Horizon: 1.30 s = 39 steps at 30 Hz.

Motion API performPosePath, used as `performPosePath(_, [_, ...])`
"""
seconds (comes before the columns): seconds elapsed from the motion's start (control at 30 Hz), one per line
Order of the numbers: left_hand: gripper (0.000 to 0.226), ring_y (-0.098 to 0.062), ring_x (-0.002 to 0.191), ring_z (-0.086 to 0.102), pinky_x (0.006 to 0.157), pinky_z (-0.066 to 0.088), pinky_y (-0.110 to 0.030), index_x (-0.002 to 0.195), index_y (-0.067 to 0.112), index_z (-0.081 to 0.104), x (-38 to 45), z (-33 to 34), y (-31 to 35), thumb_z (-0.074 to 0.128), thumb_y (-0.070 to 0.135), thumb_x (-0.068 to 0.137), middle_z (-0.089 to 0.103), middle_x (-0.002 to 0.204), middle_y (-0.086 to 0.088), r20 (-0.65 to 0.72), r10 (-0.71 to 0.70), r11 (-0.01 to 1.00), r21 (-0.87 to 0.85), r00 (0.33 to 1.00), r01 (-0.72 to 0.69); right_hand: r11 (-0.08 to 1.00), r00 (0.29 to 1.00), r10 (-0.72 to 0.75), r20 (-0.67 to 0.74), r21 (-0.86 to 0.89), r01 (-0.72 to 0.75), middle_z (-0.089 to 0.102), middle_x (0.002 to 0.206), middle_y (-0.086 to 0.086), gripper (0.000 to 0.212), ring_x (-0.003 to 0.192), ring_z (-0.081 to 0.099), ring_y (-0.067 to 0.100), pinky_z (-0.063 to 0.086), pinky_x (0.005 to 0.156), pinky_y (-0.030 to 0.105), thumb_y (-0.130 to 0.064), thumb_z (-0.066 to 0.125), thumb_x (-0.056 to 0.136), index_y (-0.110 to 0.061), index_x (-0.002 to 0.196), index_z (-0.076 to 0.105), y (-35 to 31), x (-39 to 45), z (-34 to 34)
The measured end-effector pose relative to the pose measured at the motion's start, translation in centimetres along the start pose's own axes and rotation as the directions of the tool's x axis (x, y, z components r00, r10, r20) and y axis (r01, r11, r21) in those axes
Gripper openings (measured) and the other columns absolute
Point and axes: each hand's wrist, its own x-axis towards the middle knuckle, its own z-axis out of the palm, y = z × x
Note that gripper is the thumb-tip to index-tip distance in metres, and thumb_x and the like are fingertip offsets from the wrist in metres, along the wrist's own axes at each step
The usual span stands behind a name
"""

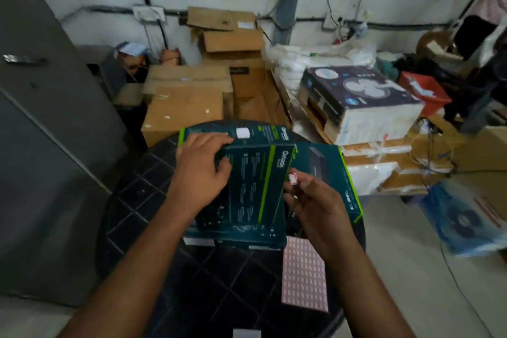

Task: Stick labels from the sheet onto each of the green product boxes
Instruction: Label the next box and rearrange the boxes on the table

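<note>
A grey metal cabinet (41, 145) is seen along the left side, and stacked cardboard boxes (186, 96) are piled against the back wall. To their right a fan carton (356, 99) is set on further packages. In the foreground a dark round table (153, 228) with a grid-patterned top is occupied by the task's things.

Three green boxes are gathered on the table. The far green box (247, 133) is laid flat at the table's back edge (a white patch is visible on its top face). The right green box (329, 170) is placed beside it, partly overlapped by the middle green box (252, 186), which is tilted up off the table.

The middle green box is gripped at its left upper edge by the left hand (200, 170), the fingers being curled over that edge. A pink label sheet (304, 274) is laid flat on the table at the near right, just below the boxes.

A single small label (293, 179) with a red border is pinched narrowly between thumb and fingertips of the right hand (315, 206), and is held just beside the right edge of the middle green box; whether it touches the box cannot be told.
</note>
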Motion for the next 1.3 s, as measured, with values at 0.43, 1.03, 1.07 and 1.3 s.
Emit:
performPosePath(0.43, [0.018,-0.011,0.104,0.064,0.095,0.037,-0.012,0.102,0.021,0.077,-0.3,-1.8,-1.8,0.076,0.013,0.086,0.074,0.106,0.008,-0.083,-0.008,0.993,-0.12,0.997,-0.002,0.877,0.99,-0.131,0.057,-0.459,0.143,0.073,0.073,0.007,0.006,0.07,0.067,0.018,0.056,0.062,0.028,-0.004,0.071,0.089,-0.008,0.092,0.075,-0.1,4.6,8.9])
performPosePath(1.03, [0.017,-0.014,0.101,0.061,0.088,0.038,-0.017,0.101,0.018,0.077,-0.9,-1.1,-1.6,0.076,0.012,0.085,0.074,0.103,0.004,-0.11,-0.014,0.995,-0.1,0.994,0.003,0.955,0.955,-0.13,-0.266,-0.292,0.048,0.07,0.082,0.015,0.058,0.059,0.067,0.019,0.056,0.055,0.031,0.002,0.078,0.08,-0.02,0.111,0.033,0.9,4.1,10.7])
performPosePath(1.07, [0.016,-0.014,0.101,0.059,0.087,0.038,-0.017,0.101,0.018,0.076,-0.9,-1.1,-1.6,0.076,0.013,0.085,0.073,0.102,0.004,-0.105,-0.013,0.995,-0.099,0.994,0.002,0.951,0.952,-0.131,-0.276,-0.306,0.043,0.069,0.086,0.017,0.06,0.059,0.067,0.019,0.056,0.054,0.03,0.003,0.077,0.08,-0.021,0.11,0.032,0.9,4.2,10.8])
performPosePath(1.3, [0.029,-0.015,0.099,0.047,0.076,0.044,-0.031,0.116,0.034,0.065,-0.4,-1.6,-0.8,0.071,0.027,0.089,0.057,0.1,0.01,-0.022,0.055,0.998,0.018,0.998,-0.055,0.952,0.951,-0.094,-0.296,-0.306,-0.001,0.066,0.096,0.019,0.067,0.056,0.066,0.018,0.051,0.048,0.027,0.005,0.076,0.079,-0.022,0.116,0.028,0.7,3.9,11.4])
